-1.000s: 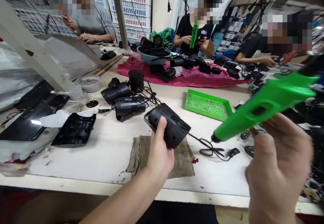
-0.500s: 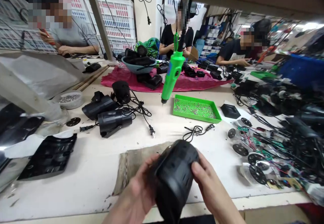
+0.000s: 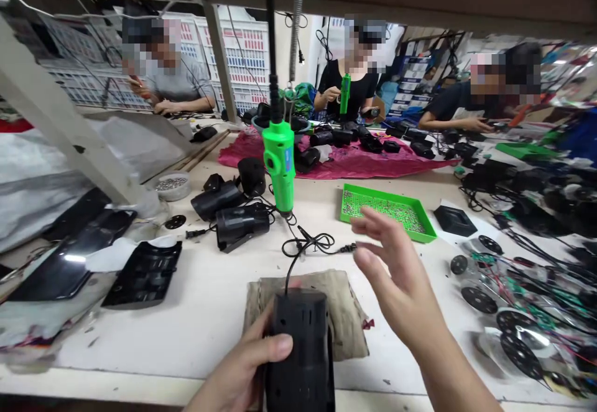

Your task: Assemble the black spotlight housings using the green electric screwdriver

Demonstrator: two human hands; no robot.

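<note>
My left hand (image 3: 254, 359) grips a black plastic housing (image 3: 301, 347) from its left side, thumb on the upper face. A black cord (image 3: 310, 241) runs from the housing's far end to a plug lying on the table. The housing is over a folded cloth (image 3: 349, 331). My right hand (image 3: 396, 275) is off the housing, raised with fingers apart and holding nothing; it lies in front of the near edge of a green tray (image 3: 389, 207) of small screws. A green electric screwdriver (image 3: 280, 166) hangs from a coiled spring, ahead of the housing.
Several finished-looking black housings (image 3: 242, 222) and a tub of screws (image 3: 172, 185) lie to the left, beside an open half shell (image 3: 144, 275). Wired round parts (image 3: 517, 331) crowd the right. Across the table, several people work behind a pink cloth (image 3: 265, 148).
My right hand has let go of the housing and moved up toward the green tray. The housing has been turned, its cord now at the far left. The hanging screwdriver has swung.
</note>
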